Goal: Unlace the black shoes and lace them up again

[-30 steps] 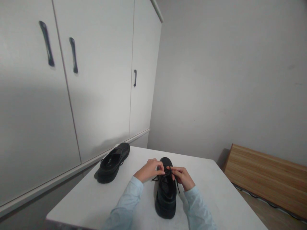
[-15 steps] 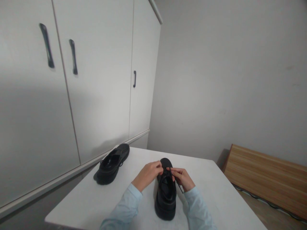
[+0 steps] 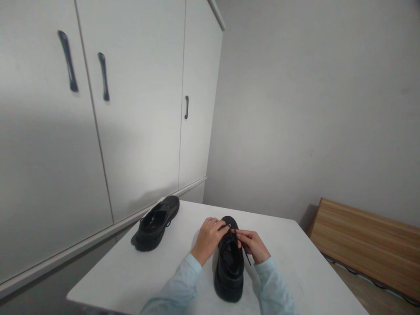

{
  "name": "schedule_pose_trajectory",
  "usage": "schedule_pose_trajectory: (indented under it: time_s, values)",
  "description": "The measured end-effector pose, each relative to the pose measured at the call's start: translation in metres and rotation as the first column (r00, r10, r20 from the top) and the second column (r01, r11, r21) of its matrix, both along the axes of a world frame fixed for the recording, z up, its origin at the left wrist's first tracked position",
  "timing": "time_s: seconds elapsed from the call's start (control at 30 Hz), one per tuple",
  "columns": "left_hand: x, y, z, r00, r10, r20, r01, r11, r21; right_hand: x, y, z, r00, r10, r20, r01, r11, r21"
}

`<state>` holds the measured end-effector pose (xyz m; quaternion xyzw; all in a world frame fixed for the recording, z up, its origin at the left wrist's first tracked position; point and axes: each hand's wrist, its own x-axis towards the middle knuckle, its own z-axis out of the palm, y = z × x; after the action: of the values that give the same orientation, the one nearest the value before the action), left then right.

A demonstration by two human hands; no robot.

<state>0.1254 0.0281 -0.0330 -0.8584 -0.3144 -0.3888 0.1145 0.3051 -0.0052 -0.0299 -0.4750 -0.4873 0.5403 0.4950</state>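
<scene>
A black lace-up shoe [image 3: 229,280] stands on the white table, its toe pointing away from me and its heel towards me. Over the left side of its lacing, my left hand [image 3: 209,239] is closed, thumb and fingertips at the black shoelace. From the right, my right hand [image 3: 252,245] pinches the shoelace [image 3: 247,258] between thumb and forefinger, and a loose end hangs down below those fingers. The exact crossing of the lace is partly hidden by my fingertips. A matching black shoe [image 3: 151,232] sits apart at the table's left edge, its laces loose at the sides.
The white table [image 3: 278,288] fills the space before me. White cupboard doors [image 3: 144,144] with dark handles rise on the left, and a grey wall [image 3: 311,109] lies behind. A wood-grain board [image 3: 364,245] stands low at the right, with a cable beneath.
My left hand has turned and shifted slightly, its fingers now spread further over the shoe's front left side. My right hand keeps pinching the shoelace. The whole view has shifted a little.
</scene>
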Motion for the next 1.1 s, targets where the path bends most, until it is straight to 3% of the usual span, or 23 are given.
schedule_pose_trajectory:
  time_s: [0.13, 0.23, 0.4, 0.57, 0.7, 0.8, 0.93, 1.1]
  values:
    - [0.009, -0.004, 0.000, 0.973, 0.026, 0.231, 0.018, 0.982, -0.186, 0.001, 0.000, 0.000, 0.999, 0.026, 0.036, -0.028, 0.999, 0.046]
    - [0.014, -0.003, -0.001, 0.923, 0.064, 0.379, 0.084, 0.928, -0.362, 0.001, 0.001, 0.001, 0.995, 0.045, 0.091, -0.055, 0.992, 0.116]
    - [0.018, 0.002, -0.005, 0.843, 0.059, 0.535, 0.308, 0.762, -0.569, 0.001, 0.000, 0.001, 0.972, -0.003, 0.233, -0.051, 0.973, 0.226]
    - [0.016, 0.007, -0.008, 0.788, 0.100, 0.608, 0.447, 0.586, -0.676, 0.001, 0.000, -0.004, 0.932, 0.003, 0.363, -0.113, 0.953, 0.283]
    - [0.011, 0.009, -0.005, 0.790, 0.052, 0.611, 0.502, 0.518, -0.693, 0.003, 0.001, -0.008, 0.875, -0.055, 0.481, -0.137, 0.925, 0.355]
    - [0.009, 0.009, -0.002, 0.812, 0.019, 0.583, 0.495, 0.507, -0.706, 0.003, 0.002, -0.009, 0.830, -0.123, 0.544, -0.124, 0.911, 0.394]
    - [0.009, 0.005, 0.003, 0.821, -0.035, 0.570, 0.489, 0.559, -0.670, 0.003, 0.003, -0.008, 0.794, -0.209, 0.571, -0.048, 0.915, 0.401]
    - [0.010, -0.001, 0.010, 0.830, -0.070, 0.554, 0.477, 0.604, -0.638, 0.000, 0.003, -0.005, 0.830, -0.224, 0.510, 0.001, 0.916, 0.400]
